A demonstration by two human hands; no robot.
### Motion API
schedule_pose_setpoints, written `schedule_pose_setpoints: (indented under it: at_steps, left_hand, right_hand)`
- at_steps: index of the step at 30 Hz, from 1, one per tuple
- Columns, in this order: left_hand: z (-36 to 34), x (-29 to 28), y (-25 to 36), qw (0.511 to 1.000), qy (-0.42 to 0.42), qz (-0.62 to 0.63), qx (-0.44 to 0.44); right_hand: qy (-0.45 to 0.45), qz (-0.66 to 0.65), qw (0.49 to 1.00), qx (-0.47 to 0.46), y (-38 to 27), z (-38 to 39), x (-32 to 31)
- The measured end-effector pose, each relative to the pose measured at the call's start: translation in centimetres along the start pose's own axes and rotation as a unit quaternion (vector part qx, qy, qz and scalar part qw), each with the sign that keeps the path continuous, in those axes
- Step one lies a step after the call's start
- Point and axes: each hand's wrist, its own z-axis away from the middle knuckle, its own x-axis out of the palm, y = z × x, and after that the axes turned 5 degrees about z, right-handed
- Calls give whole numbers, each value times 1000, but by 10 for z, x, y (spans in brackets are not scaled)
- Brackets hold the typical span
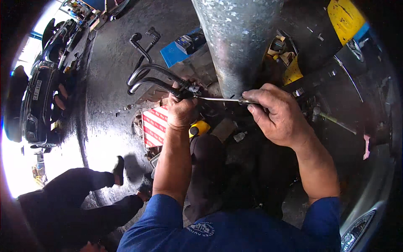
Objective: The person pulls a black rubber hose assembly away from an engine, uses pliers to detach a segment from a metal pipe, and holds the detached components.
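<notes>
Black bent hoses (145, 68), joined in a bundle with fittings at their ends, rise up and to the left from my left hand (182, 111). That hand is closed around their lower end, near a dark connector (194, 89). My right hand (278, 112) pinches the handle end of a thin metal tool that looks like a screwdriver (216, 99). Its shaft runs level to the left, with the tip at the connector by my left fingers. Whether the tip sits inside the fitting or only touches it, I cannot tell.
A thick grey metal post (237, 42) stands just beyond my hands. Around it lie a blue case (172, 54), a red-and-white box (154, 127), a yellow object (200, 127) and a long-handled tool (338, 122). Another person's legs (84, 185) stretch in at lower left; vehicles (37, 92) stand beyond.
</notes>
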Motion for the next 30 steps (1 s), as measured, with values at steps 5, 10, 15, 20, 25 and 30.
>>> schedule_pose_setpoints:
  at_steps: [5,10,15,20,25,30]
  left_hand:
    - [2,1,-2,999,19,-49,0]
    - [7,-8,-3,981,62,-185,14]
    - [5,4,-9,988,52,-147,19]
    - [5,-2,-8,979,4,-202,23]
    - [11,-6,-11,978,24,-204,26]
    - [11,21,-23,972,-3,-231,40]
  right_hand:
    - [-15,17,1000,-2,6,-2,-4]
    - [-28,6,1000,4,8,-5,-5]
    - [-53,-83,995,22,22,-4,-8]
    - [-117,-270,935,199,31,1,-13]
    - [-155,-266,919,247,42,6,-7]
    - [-125,-248,923,267,46,24,-10]
